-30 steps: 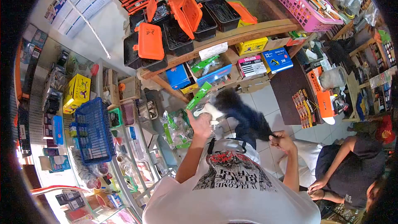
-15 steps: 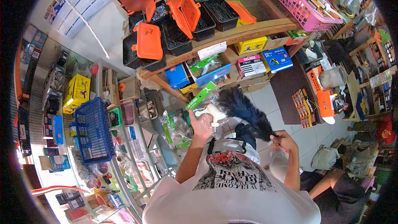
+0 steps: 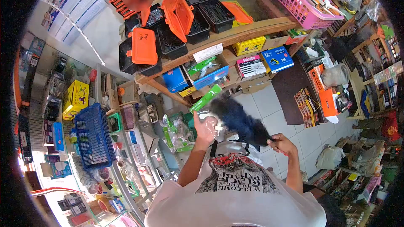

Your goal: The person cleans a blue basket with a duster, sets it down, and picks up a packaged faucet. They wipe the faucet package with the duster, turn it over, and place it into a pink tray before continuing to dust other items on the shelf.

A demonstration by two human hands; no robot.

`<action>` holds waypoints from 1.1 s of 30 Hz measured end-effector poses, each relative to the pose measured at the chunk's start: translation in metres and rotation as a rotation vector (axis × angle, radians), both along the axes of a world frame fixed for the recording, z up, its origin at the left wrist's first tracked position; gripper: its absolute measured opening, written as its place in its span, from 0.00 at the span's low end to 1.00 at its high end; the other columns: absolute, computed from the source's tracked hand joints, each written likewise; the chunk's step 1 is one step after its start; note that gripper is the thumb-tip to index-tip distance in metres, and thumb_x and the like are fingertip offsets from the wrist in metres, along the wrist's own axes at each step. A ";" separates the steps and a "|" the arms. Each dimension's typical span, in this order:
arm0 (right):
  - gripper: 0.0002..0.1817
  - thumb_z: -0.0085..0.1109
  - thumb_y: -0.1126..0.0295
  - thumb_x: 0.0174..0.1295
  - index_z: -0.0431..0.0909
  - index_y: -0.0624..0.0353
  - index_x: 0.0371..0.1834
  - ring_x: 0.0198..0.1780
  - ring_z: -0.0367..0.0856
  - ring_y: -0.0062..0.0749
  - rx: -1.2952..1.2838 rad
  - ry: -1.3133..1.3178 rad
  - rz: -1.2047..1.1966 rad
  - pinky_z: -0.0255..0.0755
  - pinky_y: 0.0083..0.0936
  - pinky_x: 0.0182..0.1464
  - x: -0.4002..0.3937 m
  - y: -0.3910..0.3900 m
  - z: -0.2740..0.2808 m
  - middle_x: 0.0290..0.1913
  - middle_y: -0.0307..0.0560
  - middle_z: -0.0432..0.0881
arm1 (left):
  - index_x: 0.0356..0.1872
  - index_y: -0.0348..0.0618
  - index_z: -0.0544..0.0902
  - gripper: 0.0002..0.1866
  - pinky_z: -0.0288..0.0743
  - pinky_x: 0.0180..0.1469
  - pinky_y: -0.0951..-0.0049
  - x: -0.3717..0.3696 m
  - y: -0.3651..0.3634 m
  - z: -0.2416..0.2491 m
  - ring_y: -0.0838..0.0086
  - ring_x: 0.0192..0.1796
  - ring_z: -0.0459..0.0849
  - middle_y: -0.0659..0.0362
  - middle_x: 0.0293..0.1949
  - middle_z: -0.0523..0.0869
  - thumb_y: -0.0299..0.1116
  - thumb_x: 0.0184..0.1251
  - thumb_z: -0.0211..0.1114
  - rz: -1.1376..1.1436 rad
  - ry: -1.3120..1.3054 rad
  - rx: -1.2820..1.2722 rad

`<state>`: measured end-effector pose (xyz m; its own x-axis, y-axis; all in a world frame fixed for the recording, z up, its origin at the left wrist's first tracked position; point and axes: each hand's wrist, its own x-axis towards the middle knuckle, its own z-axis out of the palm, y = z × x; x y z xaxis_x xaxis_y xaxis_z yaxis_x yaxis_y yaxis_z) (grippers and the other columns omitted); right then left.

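Observation:
My left hand [image 3: 203, 129] is closed around a clear plastic packet [image 3: 216, 120] with a green header card [image 3: 206, 98]. Inside the packet is a white plastic fitting, partly covered by my fingers. My right hand [image 3: 282, 144] grips the thin end of a black fluffy duster [image 3: 246, 122]. The duster's bushy end lies against or just in front of the packet's right side; contact is hard to make out. Left of my left hand are more green-topped packets [image 3: 179, 132].
A wooden shelf [image 3: 244, 35] ahead carries black boxes with orange lids [image 3: 144, 45]. Beneath it sit an open blue carton [image 3: 212, 77] and other small boxes. A pink basket [image 3: 301, 10] stands at far right, a blue basket [image 3: 93, 136] at left. Another person's dark clothing [image 3: 326, 201] shows lower right.
The duster's bushy end has moved left and up, now covering part of the packet. My right hand has shifted slightly left. The other person at lower right is less in view.

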<state>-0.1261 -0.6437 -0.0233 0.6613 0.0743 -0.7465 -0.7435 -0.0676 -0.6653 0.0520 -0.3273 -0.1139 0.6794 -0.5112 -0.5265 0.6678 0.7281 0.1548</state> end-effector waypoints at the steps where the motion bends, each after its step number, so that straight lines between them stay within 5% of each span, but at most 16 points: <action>1: 0.20 0.63 0.64 0.72 0.73 0.56 0.19 0.14 0.60 0.14 0.061 -0.095 0.018 0.52 0.21 0.17 -0.009 -0.007 -0.030 0.14 0.30 0.67 | 0.38 0.41 0.85 0.44 0.82 0.39 0.60 0.001 -0.020 0.045 0.66 0.30 0.82 0.59 0.24 0.81 0.79 0.63 0.49 0.069 0.094 0.096; 2: 0.20 0.63 0.64 0.71 0.73 0.56 0.19 0.14 0.60 0.14 0.045 -0.103 -0.021 0.52 0.21 0.17 -0.010 -0.006 -0.045 0.14 0.30 0.67 | 0.40 0.41 0.85 0.44 0.83 0.40 0.59 0.001 -0.032 0.070 0.66 0.31 0.83 0.58 0.24 0.82 0.79 0.63 0.49 0.138 0.190 0.192; 4: 0.20 0.63 0.65 0.71 0.73 0.56 0.19 0.13 0.61 0.14 0.005 -0.119 -0.094 0.52 0.21 0.17 -0.009 -0.012 -0.057 0.14 0.31 0.68 | 0.45 0.45 0.84 0.42 0.85 0.41 0.59 0.000 0.001 -0.018 0.63 0.35 0.87 0.55 0.32 0.88 0.78 0.64 0.49 -0.118 -0.182 -0.452; 6: 0.20 0.63 0.65 0.71 0.73 0.56 0.19 0.14 0.60 0.14 0.060 -0.074 -0.061 0.51 0.21 0.17 -0.005 -0.012 -0.041 0.14 0.31 0.68 | 0.45 0.45 0.85 0.41 0.86 0.40 0.59 0.000 -0.006 -0.030 0.62 0.37 0.89 0.53 0.36 0.90 0.77 0.65 0.49 -0.144 -0.208 -0.472; 8: 0.21 0.63 0.65 0.71 0.72 0.55 0.18 0.14 0.60 0.14 0.065 -0.106 -0.017 0.51 0.21 0.17 -0.005 -0.016 -0.045 0.14 0.31 0.68 | 0.46 0.46 0.84 0.40 0.85 0.37 0.59 0.000 -0.057 0.083 0.63 0.32 0.87 0.57 0.30 0.88 0.77 0.67 0.47 0.183 0.144 0.199; 10: 0.21 0.63 0.65 0.71 0.72 0.55 0.18 0.14 0.60 0.14 0.010 -0.221 0.044 0.51 0.21 0.17 -0.008 -0.028 -0.068 0.14 0.31 0.67 | 0.51 0.44 0.83 0.40 0.84 0.47 0.55 -0.005 -0.056 0.053 0.60 0.40 0.87 0.53 0.37 0.89 0.74 0.69 0.47 0.147 0.022 0.144; 12: 0.22 0.63 0.64 0.71 0.72 0.55 0.17 0.14 0.60 0.14 0.057 -0.137 -0.097 0.51 0.21 0.17 0.000 -0.032 -0.058 0.14 0.31 0.68 | 0.58 0.40 0.81 0.40 0.77 0.63 0.53 0.010 -0.035 -0.036 0.56 0.56 0.85 0.50 0.54 0.87 0.70 0.72 0.46 -0.211 -0.431 -0.768; 13: 0.22 0.64 0.64 0.71 0.71 0.54 0.17 0.14 0.60 0.14 0.078 -0.094 -0.163 0.51 0.21 0.17 0.004 -0.038 -0.053 0.14 0.31 0.68 | 0.55 0.41 0.82 0.39 0.75 0.63 0.53 0.007 -0.038 -0.058 0.57 0.54 0.84 0.51 0.50 0.86 0.71 0.72 0.46 -0.174 -0.381 -0.633; 17: 0.23 0.64 0.62 0.71 0.71 0.54 0.17 0.14 0.59 0.14 -0.002 -0.114 0.045 0.51 0.21 0.17 0.020 -0.093 -0.045 0.14 0.30 0.67 | 0.44 0.43 0.82 0.38 0.76 0.57 0.55 0.005 -0.087 -0.002 0.63 0.42 0.82 0.55 0.34 0.84 0.73 0.69 0.48 0.010 -0.075 -0.044; 19: 0.23 0.64 0.62 0.71 0.71 0.54 0.17 0.14 0.59 0.14 -0.017 -0.151 -0.028 0.51 0.21 0.17 0.029 -0.122 -0.044 0.14 0.30 0.66 | 0.52 0.43 0.83 0.37 0.78 0.56 0.59 0.002 -0.103 -0.048 0.64 0.39 0.81 0.55 0.32 0.81 0.70 0.71 0.50 -0.029 -0.226 -0.257; 22: 0.22 0.64 0.64 0.71 0.71 0.55 0.18 0.14 0.60 0.13 -0.006 -0.125 -0.002 0.52 0.21 0.17 0.024 -0.171 -0.040 0.14 0.31 0.66 | 0.62 0.43 0.77 0.36 0.80 0.52 0.57 -0.012 -0.150 -0.100 0.64 0.39 0.81 0.54 0.29 0.80 0.66 0.74 0.48 0.048 -0.256 -0.099; 24: 0.21 0.64 0.65 0.71 0.71 0.55 0.19 0.14 0.59 0.13 -0.037 -0.141 0.090 0.52 0.21 0.17 0.025 -0.203 -0.040 0.14 0.31 0.66 | 0.62 0.42 0.77 0.37 0.81 0.50 0.54 -0.010 -0.193 -0.061 0.62 0.41 0.83 0.52 0.34 0.82 0.67 0.74 0.47 0.031 -0.217 -0.015; 28: 0.22 0.65 0.64 0.70 0.71 0.55 0.18 0.13 0.61 0.13 -0.025 -0.112 -0.184 0.52 0.21 0.17 0.021 -0.236 -0.045 0.13 0.31 0.66 | 0.63 0.43 0.78 0.42 0.81 0.53 0.45 -0.003 -0.256 0.011 0.52 0.46 0.87 0.48 0.51 0.87 0.72 0.70 0.45 -0.104 -0.155 -0.175; 29: 0.22 0.65 0.64 0.70 0.70 0.55 0.18 0.13 0.61 0.14 0.010 -0.043 -0.152 0.52 0.21 0.17 0.018 -0.246 -0.042 0.13 0.31 0.66 | 0.65 0.42 0.77 0.42 0.82 0.51 0.48 -0.003 -0.265 -0.010 0.53 0.46 0.87 0.49 0.51 0.87 0.72 0.70 0.45 -0.094 -0.172 -0.182; 32: 0.16 0.67 0.61 0.69 0.79 0.58 0.27 0.16 0.61 0.13 0.010 -0.177 0.094 0.53 0.20 0.18 0.012 -0.290 -0.071 0.16 0.29 0.68 | 0.63 0.43 0.78 0.42 0.84 0.46 0.53 -0.005 -0.317 0.056 0.56 0.46 0.87 0.50 0.51 0.87 0.72 0.70 0.45 0.118 0.081 -0.018; 33: 0.16 0.67 0.60 0.69 0.79 0.58 0.27 0.16 0.61 0.13 -0.015 -0.177 0.037 0.54 0.20 0.18 0.016 -0.292 -0.063 0.17 0.28 0.67 | 0.58 0.41 0.80 0.42 0.84 0.44 0.54 -0.009 -0.312 0.023 0.57 0.43 0.88 0.51 0.46 0.88 0.73 0.70 0.46 0.014 -0.050 -0.192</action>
